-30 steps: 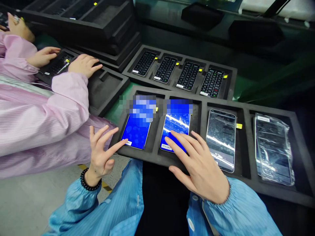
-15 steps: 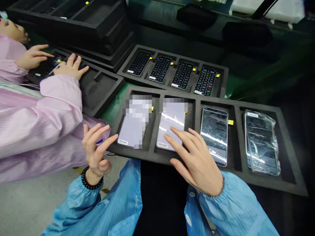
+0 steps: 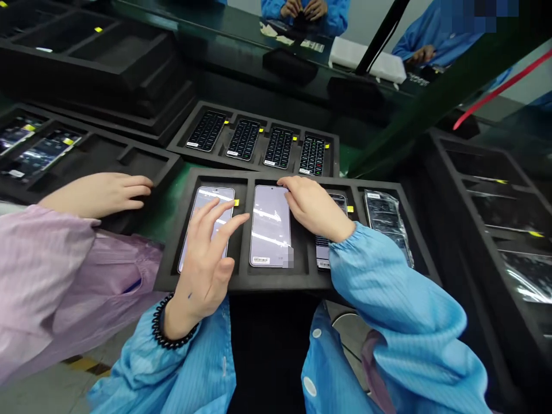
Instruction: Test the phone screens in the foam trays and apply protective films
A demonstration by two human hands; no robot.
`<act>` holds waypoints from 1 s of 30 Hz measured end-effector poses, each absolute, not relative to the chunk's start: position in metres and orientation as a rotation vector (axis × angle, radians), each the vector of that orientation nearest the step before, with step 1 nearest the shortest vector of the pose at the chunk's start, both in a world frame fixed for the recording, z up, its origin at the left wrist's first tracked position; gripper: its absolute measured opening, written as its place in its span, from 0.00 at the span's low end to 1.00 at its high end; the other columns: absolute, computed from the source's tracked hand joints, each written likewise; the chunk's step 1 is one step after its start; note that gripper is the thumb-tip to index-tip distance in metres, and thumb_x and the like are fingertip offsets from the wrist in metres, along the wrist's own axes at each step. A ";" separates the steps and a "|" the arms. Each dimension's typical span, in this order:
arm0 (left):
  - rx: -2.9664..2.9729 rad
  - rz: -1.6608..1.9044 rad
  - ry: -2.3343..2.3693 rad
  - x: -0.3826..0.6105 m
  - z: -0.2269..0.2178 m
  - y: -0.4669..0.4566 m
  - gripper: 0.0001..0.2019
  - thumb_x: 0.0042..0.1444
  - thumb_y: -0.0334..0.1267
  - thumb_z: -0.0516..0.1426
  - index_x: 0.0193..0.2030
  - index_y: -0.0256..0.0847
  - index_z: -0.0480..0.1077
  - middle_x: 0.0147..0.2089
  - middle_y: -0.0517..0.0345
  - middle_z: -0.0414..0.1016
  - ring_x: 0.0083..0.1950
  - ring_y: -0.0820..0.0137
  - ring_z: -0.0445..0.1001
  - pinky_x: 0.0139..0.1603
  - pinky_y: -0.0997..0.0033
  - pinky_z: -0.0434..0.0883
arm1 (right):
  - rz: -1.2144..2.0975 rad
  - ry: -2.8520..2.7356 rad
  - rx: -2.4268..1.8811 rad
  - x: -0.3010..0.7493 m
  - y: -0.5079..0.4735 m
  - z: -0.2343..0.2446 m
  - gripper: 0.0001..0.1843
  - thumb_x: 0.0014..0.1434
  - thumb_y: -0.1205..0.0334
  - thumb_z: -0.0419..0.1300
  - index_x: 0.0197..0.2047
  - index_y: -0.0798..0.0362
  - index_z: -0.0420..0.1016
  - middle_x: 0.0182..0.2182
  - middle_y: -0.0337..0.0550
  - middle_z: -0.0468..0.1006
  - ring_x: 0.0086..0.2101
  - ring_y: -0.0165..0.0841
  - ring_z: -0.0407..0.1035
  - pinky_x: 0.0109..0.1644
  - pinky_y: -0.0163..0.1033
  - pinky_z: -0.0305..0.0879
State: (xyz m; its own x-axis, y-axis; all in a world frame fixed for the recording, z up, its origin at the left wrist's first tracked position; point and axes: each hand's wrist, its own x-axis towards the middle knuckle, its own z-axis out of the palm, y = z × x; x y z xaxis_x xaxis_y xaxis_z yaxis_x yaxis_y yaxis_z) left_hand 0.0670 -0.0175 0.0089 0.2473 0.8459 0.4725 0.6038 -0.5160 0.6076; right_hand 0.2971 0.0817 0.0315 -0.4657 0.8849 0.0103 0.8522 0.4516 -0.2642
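A black foam tray in front of me has phones in its compartments. My left hand hovers over the leftmost phone, fingers apart and holding nothing. The second phone shows a plain pale lilac screen and has a barcode label at its lower end. At its upper right edge is my right hand, with its fingers drawn together; whatever they pinch is hidden. My right arm partly covers the third phone, which has a yellow tab. In the rightmost compartment lies a phone in clear wrap.
Behind stands another tray of phones showing dark screens with rows of text blocks. A co-worker's hand in a pink sleeve rests by a tray at left. Stacked trays rise behind it; more trays stand at right.
My right hand has moved from the second phone's lower screen up to its top right edge. My left hand has moved right, over the first phone. The camera view has turned right.
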 end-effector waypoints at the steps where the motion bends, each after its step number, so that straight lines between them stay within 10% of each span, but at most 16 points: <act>1: 2.202 1.105 1.345 0.066 0.007 -0.017 0.34 0.70 0.59 0.33 0.66 0.43 0.65 0.70 0.47 0.61 0.75 0.55 0.52 0.76 0.50 0.48 | 0.345 -2.536 -1.536 0.296 0.082 0.030 0.21 0.69 0.68 0.43 0.59 0.64 0.67 0.51 0.57 0.77 0.50 0.45 0.71 0.58 0.51 0.63; 8: 2.002 1.092 1.284 0.059 0.000 -0.017 0.32 0.70 0.60 0.35 0.68 0.47 0.62 0.71 0.55 0.61 0.75 0.62 0.53 0.78 0.59 0.47 | 0.417 -2.498 -1.583 0.293 0.092 0.035 0.21 0.72 0.63 0.42 0.43 0.58 0.75 0.43 0.54 0.77 0.47 0.43 0.69 0.57 0.49 0.59; 15: 1.011 1.191 0.947 0.089 0.001 -0.016 0.26 0.69 0.54 0.46 0.70 0.50 0.58 0.75 0.59 0.58 0.77 0.66 0.53 0.78 0.62 0.51 | 1.251 -1.888 -1.276 0.300 0.084 0.063 0.17 0.71 0.57 0.47 0.41 0.53 0.74 0.37 0.40 0.76 0.38 0.31 0.71 0.40 0.35 0.68; 24: 0.389 0.757 0.339 0.119 0.034 -0.010 0.32 0.66 0.61 0.46 0.67 0.41 0.67 0.62 0.44 0.75 0.65 0.49 0.71 0.68 0.42 0.64 | 1.178 -1.611 -1.227 0.302 0.060 0.110 0.15 0.69 0.54 0.54 0.39 0.54 0.77 0.29 0.38 0.73 0.31 0.27 0.70 0.26 0.27 0.63; 30: 0.282 0.602 0.050 0.139 0.020 -0.038 0.44 0.66 0.67 0.35 0.62 0.29 0.70 0.55 0.36 0.77 0.55 0.50 0.78 0.60 0.47 0.70 | 1.075 -1.552 -1.237 0.314 0.017 0.099 0.18 0.69 0.49 0.54 0.40 0.52 0.78 0.34 0.40 0.78 0.34 0.28 0.73 0.31 0.28 0.69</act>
State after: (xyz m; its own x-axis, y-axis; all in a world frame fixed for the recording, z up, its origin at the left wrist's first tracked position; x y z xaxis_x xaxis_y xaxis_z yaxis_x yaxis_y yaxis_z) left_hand 0.1388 -0.0377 0.0203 0.8245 0.5648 0.0357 -0.5514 0.7874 0.2756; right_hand 0.3145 0.0171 0.0986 -0.1432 0.9840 0.1058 0.2472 0.1391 -0.9589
